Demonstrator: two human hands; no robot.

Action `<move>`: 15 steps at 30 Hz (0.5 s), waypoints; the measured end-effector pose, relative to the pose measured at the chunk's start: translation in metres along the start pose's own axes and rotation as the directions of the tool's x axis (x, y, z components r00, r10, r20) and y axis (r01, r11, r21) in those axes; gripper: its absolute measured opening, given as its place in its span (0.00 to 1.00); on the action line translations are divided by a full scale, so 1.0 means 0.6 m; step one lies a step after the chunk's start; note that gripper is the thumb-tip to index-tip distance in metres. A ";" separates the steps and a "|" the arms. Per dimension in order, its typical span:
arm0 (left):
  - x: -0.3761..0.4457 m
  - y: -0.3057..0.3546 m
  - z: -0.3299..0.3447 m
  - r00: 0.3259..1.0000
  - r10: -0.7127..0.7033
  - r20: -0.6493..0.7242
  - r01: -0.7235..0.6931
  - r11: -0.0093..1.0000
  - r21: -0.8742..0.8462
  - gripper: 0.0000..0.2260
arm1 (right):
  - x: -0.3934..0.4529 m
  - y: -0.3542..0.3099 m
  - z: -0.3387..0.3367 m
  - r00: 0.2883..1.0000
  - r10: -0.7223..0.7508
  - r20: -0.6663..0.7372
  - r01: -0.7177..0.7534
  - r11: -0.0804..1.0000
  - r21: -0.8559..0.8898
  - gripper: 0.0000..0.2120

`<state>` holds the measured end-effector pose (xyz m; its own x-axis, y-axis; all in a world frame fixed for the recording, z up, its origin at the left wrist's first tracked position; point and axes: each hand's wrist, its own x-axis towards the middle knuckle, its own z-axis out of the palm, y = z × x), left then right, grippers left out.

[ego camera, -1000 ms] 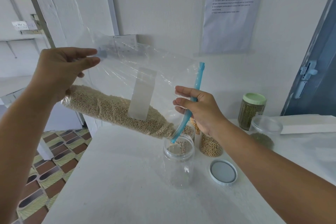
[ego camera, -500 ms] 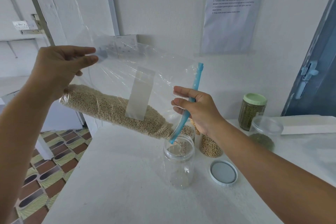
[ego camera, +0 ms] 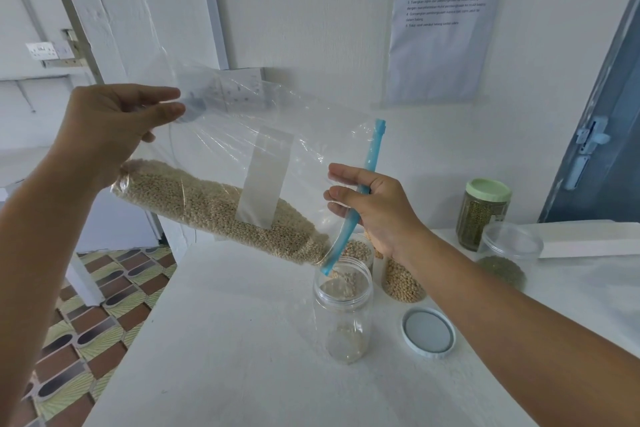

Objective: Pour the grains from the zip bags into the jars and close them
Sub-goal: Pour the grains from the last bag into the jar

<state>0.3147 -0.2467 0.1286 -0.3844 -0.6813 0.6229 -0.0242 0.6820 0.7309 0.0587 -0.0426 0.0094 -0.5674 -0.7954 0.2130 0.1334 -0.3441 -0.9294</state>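
One clear zip bag (ego camera: 242, 156), part-filled with pale grains (ego camera: 214, 208), is held tilted above the counter (ego camera: 225, 340), its blue zip strip (ego camera: 360, 194) at the lower right end. The left hand (ego camera: 110, 125) pinches the raised closed end of the bag between thumb and fingers; this grip is narrow and holds the plastic. The right hand (ego camera: 374, 208) curls its fingers round the zip strip, holding the mouth of the bag. The low tip of the strip sits at the rim of an open clear jar (ego camera: 343, 312) standing upright on the counter, and a thin layer of grains lies on the jar's bottom. A white lid (ego camera: 428, 332) lies flat on the counter just beside that jar, to its right. Behind it stands a jar of tan beans (ego camera: 401, 277), partly hidden by the right wrist. Farther right stand a green-lidded jar (ego camera: 483, 215) and a clear-lidded container (ego camera: 509, 256), both holding green grains. A printed sheet (ego camera: 443, 21) hangs on the wall above.
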 end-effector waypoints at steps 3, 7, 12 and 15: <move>0.004 -0.003 -0.003 1.000 0.003 -0.009 -0.003 1.000 0.006 0.14 | 0.002 0.001 0.001 1.000 0.000 -0.002 0.000 1.000 0.000 0.17; 0.006 -0.007 0.001 1.000 0.012 -0.020 -0.012 1.000 0.014 0.14 | 0.004 0.003 0.000 1.000 0.001 -0.004 -0.001 1.000 0.007 0.17; 0.007 -0.014 0.007 1.000 0.019 -0.024 -0.018 0.999 0.043 0.15 | 0.006 0.006 -0.003 1.000 0.009 -0.012 -0.009 1.000 0.011 0.17; 0.008 -0.015 0.010 0.999 0.018 -0.026 -0.017 0.999 0.041 0.15 | 0.007 0.007 -0.005 1.000 0.009 -0.011 -0.009 1.000 0.013 0.17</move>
<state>0.3076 -0.2545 0.1235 -0.3603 -0.6754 0.6434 -0.0549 0.7039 0.7082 0.0543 -0.0459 0.0053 -0.5749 -0.7931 0.2011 0.1495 -0.3435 -0.9272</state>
